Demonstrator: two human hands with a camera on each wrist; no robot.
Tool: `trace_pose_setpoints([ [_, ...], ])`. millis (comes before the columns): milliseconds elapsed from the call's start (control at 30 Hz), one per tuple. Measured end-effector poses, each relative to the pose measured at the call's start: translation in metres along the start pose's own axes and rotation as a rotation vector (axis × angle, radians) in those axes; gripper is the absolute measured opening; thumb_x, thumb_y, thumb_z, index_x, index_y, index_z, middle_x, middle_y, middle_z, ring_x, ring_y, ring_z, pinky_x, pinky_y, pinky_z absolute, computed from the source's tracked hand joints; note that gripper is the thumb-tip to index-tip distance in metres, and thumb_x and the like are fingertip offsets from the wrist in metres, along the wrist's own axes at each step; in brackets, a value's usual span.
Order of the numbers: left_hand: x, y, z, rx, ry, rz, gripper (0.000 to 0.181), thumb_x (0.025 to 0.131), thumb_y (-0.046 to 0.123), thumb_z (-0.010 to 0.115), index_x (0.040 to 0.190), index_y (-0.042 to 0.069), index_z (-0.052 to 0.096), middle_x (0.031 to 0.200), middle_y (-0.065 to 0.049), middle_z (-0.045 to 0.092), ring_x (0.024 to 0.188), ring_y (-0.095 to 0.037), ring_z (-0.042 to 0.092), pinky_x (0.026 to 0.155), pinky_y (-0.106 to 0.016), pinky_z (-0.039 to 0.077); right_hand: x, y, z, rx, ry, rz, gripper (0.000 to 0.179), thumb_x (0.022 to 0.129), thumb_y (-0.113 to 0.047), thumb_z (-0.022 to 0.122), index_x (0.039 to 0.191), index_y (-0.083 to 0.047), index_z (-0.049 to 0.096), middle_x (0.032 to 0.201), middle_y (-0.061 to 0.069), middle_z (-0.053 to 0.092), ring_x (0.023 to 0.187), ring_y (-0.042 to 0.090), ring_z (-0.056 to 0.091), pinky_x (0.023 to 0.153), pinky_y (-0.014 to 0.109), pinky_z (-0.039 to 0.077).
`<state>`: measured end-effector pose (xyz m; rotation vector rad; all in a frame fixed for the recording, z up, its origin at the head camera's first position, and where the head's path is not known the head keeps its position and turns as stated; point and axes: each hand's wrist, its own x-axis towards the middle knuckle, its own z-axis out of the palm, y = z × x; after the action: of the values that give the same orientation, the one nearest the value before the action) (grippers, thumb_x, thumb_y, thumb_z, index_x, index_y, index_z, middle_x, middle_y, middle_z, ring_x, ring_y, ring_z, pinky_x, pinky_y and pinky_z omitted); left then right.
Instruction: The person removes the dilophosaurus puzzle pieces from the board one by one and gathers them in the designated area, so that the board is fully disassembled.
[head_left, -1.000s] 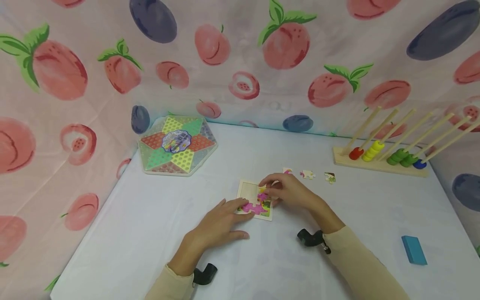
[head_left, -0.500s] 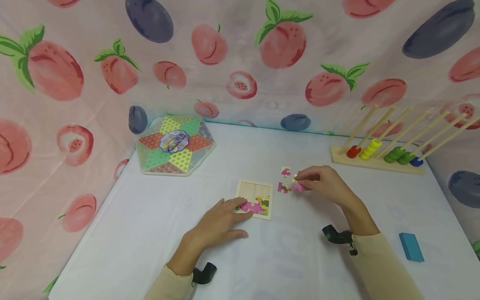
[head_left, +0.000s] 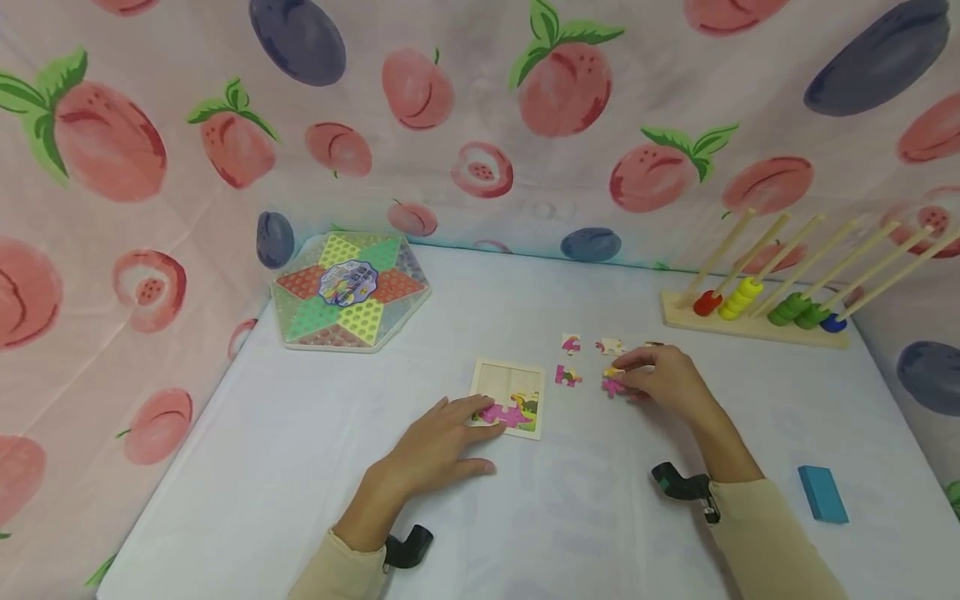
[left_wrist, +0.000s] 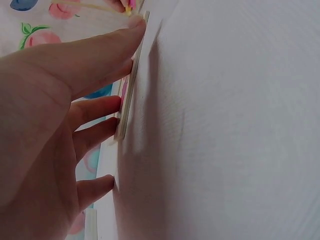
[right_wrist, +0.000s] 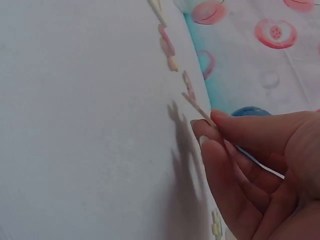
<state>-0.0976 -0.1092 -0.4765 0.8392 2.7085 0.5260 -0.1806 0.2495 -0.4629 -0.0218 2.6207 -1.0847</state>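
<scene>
Now right hand (head_left: 663,379) is over by loose pieces (head_left: 568,376), fingers pinching pink-yellow piece (head_left: 612,382) just beside them; contact with tabletop (head_left: 570,517) hard to judge. So frame (head_left: 495,380) seemingly gives up one piece, loose group gains one. Second ago, right hand worked at frame; left hand (head_left: 442,446), fingers extended, stays resting there.

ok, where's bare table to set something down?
Free: between game board and abacus; between abacus and blue block; between left sleeve and right sleeve. Crowded: right of the puzzle tray, with loose pieces and the right grip.
</scene>
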Motion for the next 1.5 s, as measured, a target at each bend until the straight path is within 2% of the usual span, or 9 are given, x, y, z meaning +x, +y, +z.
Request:
trace_pose_setpoints([
  [200, 0.000, -0.001, 0.000, -0.005, 0.021, 0.014, 0.057, 0.089, 0.047, 0.075, 0.141, 0.027, 0.062, 0.161, -0.006, 0.046, 0.150, -0.027, 0.041, 0.125, -0.058, 0.031, 0.005, 0.000, 0.009, -0.054, 0.046, 0.006, 0.025, 0.091, -0.016, 0.076, 0.112, -0.002, 0.072, 0.106, 0.019, 0.073, 0.069, 0.010, 0.065, 0.060, 0.020, 0.055],
  [333, 0.001, -0.002, 0.000, 0.002, 0.030, 0.020, 0.055, 0.090, 0.048, 0.074, 0.140, 0.028, 0.063, 0.160, -0.005, 0.047, 0.151, -0.026, 0.042, 0.124, -0.058, 0.032, 0.007, 0.000, 0.010, -0.092, 0.056, -0.003, 0.023, 0.090, -0.017, 0.077, 0.108, -0.003, 0.073, 0.104, 0.017, 0.073, 0.070, 0.014, 0.062, 0.059, 0.023, 0.053],
  [433, 0.000, -0.002, -0.002, 0.006, 0.041, 0.033, 0.055, 0.090, 0.047, 0.074, 0.140, 0.026, 0.064, 0.159, -0.003, 0.049, 0.150, -0.025, 0.043, 0.124, -0.055, 0.034, 0.008, -0.001, 0.010, -0.148, 0.060, -0.013, 0.020, 0.090, -0.020, 0.077, 0.105, -0.006, 0.075, 0.105, 0.016, 0.072, 0.081, 0.021, 0.059, 0.064, 0.025, 0.048],
  [533, 0.000, -0.002, -0.003, 0.010, 0.037, 0.034, 0.059, 0.090, 0.046, 0.075, 0.143, 0.023, 0.061, 0.159, -0.001, 0.049, 0.150, -0.023, 0.042, 0.125, -0.052, 0.034, 0.008, -0.002, 0.010, -0.202, 0.072, -0.028, 0.016, 0.090, -0.020, 0.077, 0.101, -0.008, 0.076, 0.099, 0.013, 0.073, 0.086, 0.023, 0.059, 0.067, 0.027, 0.043],
  [667, 0.000, -0.002, -0.003, 0.023, 0.026, 0.021, 0.064, 0.091, 0.046, 0.074, 0.146, 0.018, 0.058, 0.159, 0.000, 0.049, 0.151, -0.023, 0.041, 0.125, -0.052, 0.033, 0.007, -0.003, 0.011, -0.223, 0.079, -0.042, 0.012, 0.089, -0.018, 0.078, 0.097, -0.009, 0.077, 0.089, 0.008, 0.074, 0.081, 0.020, 0.062, 0.068, 0.027, 0.042],
  [1000, 0.001, -0.002, -0.002, 0.017, 0.023, 0.003, 0.062, 0.091, 0.045, 0.074, 0.146, 0.019, 0.058, 0.160, 0.001, 0.048, 0.153, -0.025, 0.038, 0.125, -0.059, 0.029, 0.004, -0.008, 0.011, -0.223, 0.087, -0.030, 0.013, 0.090, -0.018, 0.076, 0.100, -0.010, 0.075, 0.093, 0.009, 0.072, 0.086, 0.023, 0.065, 0.070, 0.028, 0.042],
  [1233, 0.003, -0.007, -0.004, 0.006, 0.032, -0.025, 0.054, 0.092, 0.042, 0.074, 0.141, 0.025, 0.062, 0.166, -0.006, 0.038, 0.155, -0.031, 0.033, 0.125, -0.061, 0.028, 0.005, -0.004, 0.012, -0.222, 0.095, -0.020, 0.014, 0.090, -0.020, 0.077, 0.100, -0.010, 0.074, 0.093, 0.008, 0.071, 0.086, 0.022, 0.064, 0.070, 0.028, 0.042],
  [1500, 0.003, -0.014, -0.005, 0.007, 0.021, -0.025, 0.051, 0.092, 0.045, 0.072, 0.141, 0.031, 0.063, 0.165, -0.001, 0.040, 0.155, -0.028, 0.034, 0.125, -0.063, 0.026, 0.005, -0.006, 0.010, -0.225, 0.086, -0.015, 0.016, 0.091, -0.018, 0.075, 0.104, -0.009, 0.073, 0.096, 0.010, 0.072, 0.084, 0.022, 0.064, 0.068, 0.027, 0.044],
])
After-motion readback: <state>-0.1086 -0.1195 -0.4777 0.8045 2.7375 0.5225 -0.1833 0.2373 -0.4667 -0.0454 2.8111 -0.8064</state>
